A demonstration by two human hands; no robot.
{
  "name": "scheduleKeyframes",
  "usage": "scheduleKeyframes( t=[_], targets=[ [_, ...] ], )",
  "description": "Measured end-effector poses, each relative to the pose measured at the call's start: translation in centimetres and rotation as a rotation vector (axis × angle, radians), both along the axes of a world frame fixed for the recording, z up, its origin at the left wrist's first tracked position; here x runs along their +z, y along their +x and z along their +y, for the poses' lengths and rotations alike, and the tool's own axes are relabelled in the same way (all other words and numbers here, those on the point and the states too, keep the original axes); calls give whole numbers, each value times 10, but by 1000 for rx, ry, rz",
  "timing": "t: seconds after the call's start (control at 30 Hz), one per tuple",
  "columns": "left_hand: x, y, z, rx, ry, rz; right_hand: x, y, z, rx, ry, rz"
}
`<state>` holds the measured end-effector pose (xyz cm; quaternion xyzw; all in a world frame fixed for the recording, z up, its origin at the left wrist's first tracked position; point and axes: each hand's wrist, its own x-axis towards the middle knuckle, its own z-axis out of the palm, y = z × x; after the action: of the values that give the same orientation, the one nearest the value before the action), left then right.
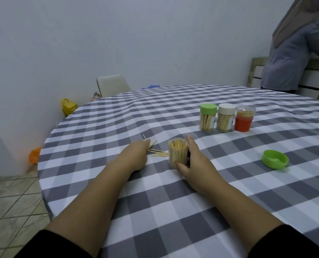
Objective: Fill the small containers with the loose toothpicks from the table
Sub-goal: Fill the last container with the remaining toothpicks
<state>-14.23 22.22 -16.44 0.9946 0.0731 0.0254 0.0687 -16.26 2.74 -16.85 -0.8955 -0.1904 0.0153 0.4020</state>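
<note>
Open container point(178, 153) stands upright on the counter point(229, 183), nearly full, right hand point(194, 161) wrapped around its side. Loose toothpicks point(159, 153) lie flat between the two hands, just left of the container, long axes roughly pointing at it. Left hand point(136, 155) is nearer and pinches a few at its fingertips. Green lid point(275, 159) sits well apart to the right.

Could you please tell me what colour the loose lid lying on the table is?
The loose lid is bright green, seen clearly in the head view, lying open side up.
</note>
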Motion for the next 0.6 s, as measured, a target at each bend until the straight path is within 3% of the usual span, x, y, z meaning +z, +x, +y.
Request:
scheduleKeyframes(
  t=[0.1,0.2,0.37,0.6],
  targets=[
    [-1,0,5,15,128,-50,0,0,0,4,4,3],
    [0,-1,8,44,250,12,0,1,0,10,5,9],
    [6,-3,-10,115,280,77,1,1,1,15,-8,9],
    [5,-7,-37,151,413,7,1,0,1,13,-2,7]
  ],
)
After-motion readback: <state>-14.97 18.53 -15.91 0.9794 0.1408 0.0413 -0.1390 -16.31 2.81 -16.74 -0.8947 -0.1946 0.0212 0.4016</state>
